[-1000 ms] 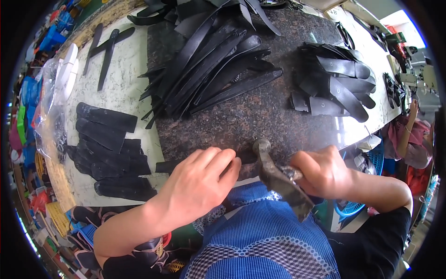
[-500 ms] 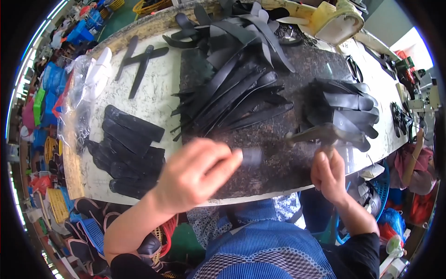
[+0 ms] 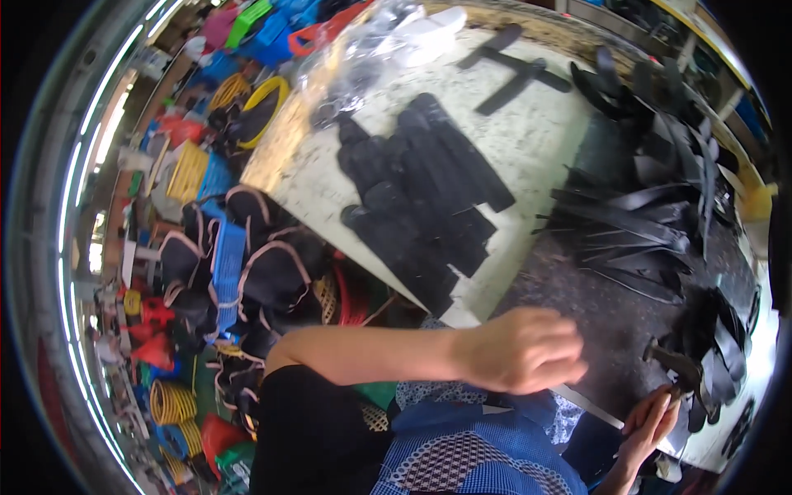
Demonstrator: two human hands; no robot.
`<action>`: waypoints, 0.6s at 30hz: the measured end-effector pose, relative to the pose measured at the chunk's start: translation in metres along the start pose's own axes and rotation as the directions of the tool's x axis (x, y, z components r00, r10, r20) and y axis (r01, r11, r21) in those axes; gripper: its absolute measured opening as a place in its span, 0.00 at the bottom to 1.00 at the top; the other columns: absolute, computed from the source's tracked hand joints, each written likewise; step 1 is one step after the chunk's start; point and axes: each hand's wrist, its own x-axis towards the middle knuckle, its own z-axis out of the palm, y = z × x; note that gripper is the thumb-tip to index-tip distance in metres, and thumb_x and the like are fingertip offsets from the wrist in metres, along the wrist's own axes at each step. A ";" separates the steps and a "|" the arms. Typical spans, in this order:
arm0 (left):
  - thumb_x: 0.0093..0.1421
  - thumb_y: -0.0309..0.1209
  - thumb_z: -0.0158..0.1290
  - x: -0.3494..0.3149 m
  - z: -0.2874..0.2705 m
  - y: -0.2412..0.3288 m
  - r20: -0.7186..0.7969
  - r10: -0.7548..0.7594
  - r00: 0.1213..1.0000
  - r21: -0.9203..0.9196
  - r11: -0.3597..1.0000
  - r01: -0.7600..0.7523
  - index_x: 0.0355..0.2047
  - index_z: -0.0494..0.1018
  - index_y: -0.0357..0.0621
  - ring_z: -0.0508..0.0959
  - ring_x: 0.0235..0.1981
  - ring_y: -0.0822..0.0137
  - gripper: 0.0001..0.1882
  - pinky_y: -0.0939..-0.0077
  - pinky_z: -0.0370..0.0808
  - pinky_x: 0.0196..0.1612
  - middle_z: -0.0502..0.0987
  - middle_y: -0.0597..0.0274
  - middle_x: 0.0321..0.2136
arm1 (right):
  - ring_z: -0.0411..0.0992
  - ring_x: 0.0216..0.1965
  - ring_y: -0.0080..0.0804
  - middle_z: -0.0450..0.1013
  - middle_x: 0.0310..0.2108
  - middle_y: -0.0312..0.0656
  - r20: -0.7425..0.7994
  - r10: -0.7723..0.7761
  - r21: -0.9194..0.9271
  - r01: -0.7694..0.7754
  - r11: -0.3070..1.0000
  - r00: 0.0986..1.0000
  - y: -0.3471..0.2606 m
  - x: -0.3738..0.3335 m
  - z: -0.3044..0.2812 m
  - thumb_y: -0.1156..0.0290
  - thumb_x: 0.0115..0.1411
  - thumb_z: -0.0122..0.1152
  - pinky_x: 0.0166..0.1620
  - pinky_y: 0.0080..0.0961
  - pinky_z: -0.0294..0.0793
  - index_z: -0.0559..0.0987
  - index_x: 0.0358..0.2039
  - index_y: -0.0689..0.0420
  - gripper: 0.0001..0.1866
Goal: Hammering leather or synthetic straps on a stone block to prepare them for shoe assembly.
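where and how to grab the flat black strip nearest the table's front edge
Likely that strip by its squared end, pinched from the front of the table: it lies flat, that end points toward the left hand, and its outer edge looks uncovered.

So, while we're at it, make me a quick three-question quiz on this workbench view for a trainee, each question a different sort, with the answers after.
1. Short answer: which hand holds the hammer?
2. True or false: the crossed black strips lie on the pale tabletop.
3. Multiple choice: the main colour of the person's apron is A green, B blue, C yellow.

Key:
1. The right hand.
2. True.
3. B.
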 end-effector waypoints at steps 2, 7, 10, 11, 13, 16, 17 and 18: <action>0.59 0.31 0.64 -0.021 -0.033 0.021 0.106 -0.103 0.989 -0.018 0.994 0.105 0.32 0.80 0.42 0.78 0.27 0.70 0.06 0.78 0.77 0.27 0.76 0.66 0.24 | 0.51 0.10 0.15 0.57 0.14 0.29 0.031 -0.013 -0.059 0.014 0.998 0.999 0.001 0.000 -0.005 0.60 0.78 0.44 0.14 0.14 0.49 0.71 0.37 0.56 0.15; 0.54 0.33 0.70 -0.077 -0.067 0.048 0.077 -0.415 0.906 0.064 0.909 0.411 0.30 0.78 0.44 0.79 0.26 0.68 0.11 0.76 0.75 0.22 0.77 0.66 0.25 | 0.51 0.10 0.15 0.59 0.14 0.30 0.114 -0.079 -0.054 0.086 0.995 0.990 0.009 0.002 -0.009 0.62 0.77 0.46 0.14 0.13 0.49 0.72 0.40 0.59 0.14; 0.56 0.30 0.68 -0.094 -0.080 0.052 0.089 -0.435 0.896 0.093 0.899 0.428 0.24 0.74 0.46 0.74 0.22 0.67 0.12 0.75 0.71 0.20 0.72 0.67 0.21 | 0.52 0.11 0.15 0.60 0.15 0.31 0.126 -0.097 -0.058 0.105 0.993 0.987 0.007 -0.003 -0.002 0.63 0.76 0.48 0.15 0.13 0.49 0.72 0.45 0.62 0.13; 0.60 0.32 0.64 -0.101 -0.082 0.052 0.094 -0.431 0.897 0.141 0.898 0.417 0.23 0.68 0.47 0.73 0.23 0.68 0.15 0.72 0.70 0.19 0.70 0.68 0.22 | 0.53 0.11 0.15 0.60 0.15 0.31 0.137 -0.139 -0.097 0.153 0.983 0.981 0.006 -0.005 -0.001 0.63 0.76 0.49 0.15 0.13 0.49 0.72 0.46 0.62 0.13; 0.60 0.32 0.64 -0.111 -0.086 0.054 0.151 -0.419 0.895 0.140 0.906 0.400 0.23 0.67 0.47 0.72 0.22 0.68 0.16 0.72 0.70 0.18 0.69 0.69 0.20 | 0.55 0.11 0.14 0.62 0.16 0.31 0.223 -0.087 -0.054 0.102 0.993 0.971 0.003 -0.009 0.002 0.64 0.74 0.52 0.16 0.13 0.51 0.72 0.46 0.66 0.15; 0.63 0.40 0.62 -0.124 -0.087 0.058 0.323 -0.323 0.890 0.153 0.945 0.288 0.19 0.65 0.50 0.71 0.20 0.70 0.21 0.73 0.70 0.17 0.67 0.71 0.15 | 0.56 0.11 0.14 0.62 0.15 0.31 0.330 -0.064 -0.076 0.094 0.993 0.942 -0.014 -0.010 0.025 0.63 0.72 0.54 0.16 0.13 0.52 0.73 0.41 0.68 0.17; 0.64 0.43 0.61 -0.124 -0.089 0.060 0.396 -0.255 0.882 0.145 0.966 0.214 0.18 0.65 0.51 0.70 0.19 0.71 0.23 0.74 0.70 0.17 0.67 0.72 0.16 | 0.57 0.12 0.14 0.63 0.16 0.32 0.373 -0.042 -0.054 0.066 0.996 0.927 -0.020 -0.010 0.026 0.63 0.71 0.56 0.16 0.13 0.53 0.72 0.36 0.66 0.16; 0.63 0.47 0.61 -0.121 -0.090 0.060 0.404 -0.209 0.891 0.128 0.977 0.171 0.16 0.64 0.52 0.70 0.20 0.73 0.25 0.77 0.69 0.16 0.67 0.72 0.16 | 0.57 0.12 0.14 0.65 0.19 0.34 0.427 -0.113 -0.009 0.129 0.992 0.897 -0.026 -0.011 0.029 0.64 0.70 0.59 0.16 0.13 0.56 0.69 0.34 0.63 0.15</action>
